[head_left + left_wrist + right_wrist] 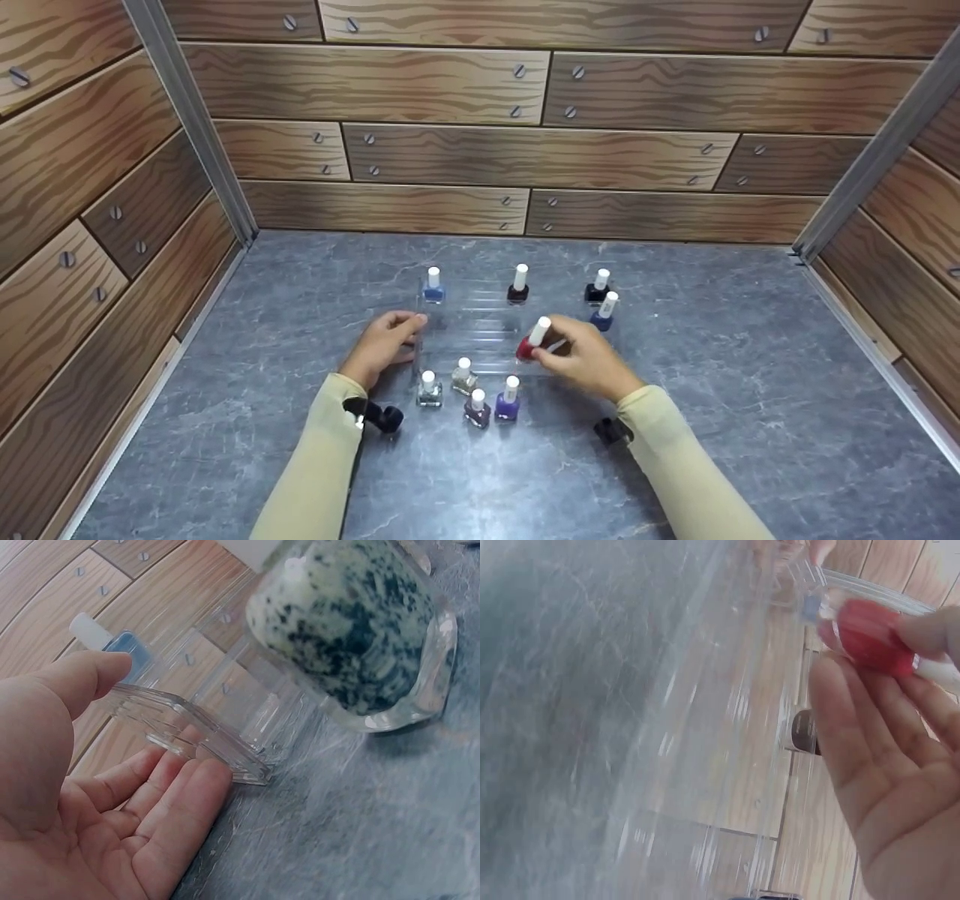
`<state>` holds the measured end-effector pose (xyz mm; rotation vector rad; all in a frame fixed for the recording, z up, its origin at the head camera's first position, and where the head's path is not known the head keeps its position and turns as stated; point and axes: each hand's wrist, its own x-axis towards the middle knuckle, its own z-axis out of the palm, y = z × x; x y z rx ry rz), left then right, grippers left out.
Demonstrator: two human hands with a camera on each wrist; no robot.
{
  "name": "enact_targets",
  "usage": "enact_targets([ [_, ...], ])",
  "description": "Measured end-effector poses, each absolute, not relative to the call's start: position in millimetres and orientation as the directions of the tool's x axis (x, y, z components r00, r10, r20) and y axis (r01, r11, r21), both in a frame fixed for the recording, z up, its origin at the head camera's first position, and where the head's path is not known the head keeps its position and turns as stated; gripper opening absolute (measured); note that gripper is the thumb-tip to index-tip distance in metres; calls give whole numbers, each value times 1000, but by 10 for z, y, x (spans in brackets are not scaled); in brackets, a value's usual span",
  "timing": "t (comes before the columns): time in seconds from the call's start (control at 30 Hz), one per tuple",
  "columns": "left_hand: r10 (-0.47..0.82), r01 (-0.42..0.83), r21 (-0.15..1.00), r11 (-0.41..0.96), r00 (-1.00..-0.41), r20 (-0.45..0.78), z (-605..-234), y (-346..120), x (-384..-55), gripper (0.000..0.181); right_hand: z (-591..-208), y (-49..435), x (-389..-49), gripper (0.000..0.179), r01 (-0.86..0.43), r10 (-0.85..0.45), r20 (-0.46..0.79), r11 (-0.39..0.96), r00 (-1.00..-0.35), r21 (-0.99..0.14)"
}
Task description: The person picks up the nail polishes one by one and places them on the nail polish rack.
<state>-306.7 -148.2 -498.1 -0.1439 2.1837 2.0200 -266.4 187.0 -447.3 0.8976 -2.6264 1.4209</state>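
Note:
A clear stepped acrylic rack [480,330] stands on the grey marble table [712,420]. My left hand [384,343] holds its left edge; in the left wrist view my left hand's fingers [169,799] and thumb close on the clear rack's corner [187,731]. My right hand [585,358] pinches a red nail polish bottle [529,343] with a white cap, tilted over the rack's right side; the red bottle [866,634] shows close up at my fingertips. A light blue bottle [433,286] and a dark red bottle [518,286] stand on the rack's back step.
A black bottle [597,288] and a dark blue bottle [604,313] stand right of the rack. In front stand a clear bottle [429,390], a speckled one [463,377], a mauve one [477,409] and a purple one [508,400]. Wood-print walls [480,135] enclose the table.

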Motion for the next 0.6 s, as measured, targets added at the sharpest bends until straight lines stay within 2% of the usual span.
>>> enact_targets([
  [0.2,32,-177,982,60,-983,-179,-5002,-1491,-3072,48,-4471,1877,-2695,18,-521,-413,360,394,-836,-757],
  [0.6,47,-181,982,52,-982,-183,-4995,-1477,-3076,46,-4484,1909,-2708,17,-501,-350,372,439,-860,-746],
])
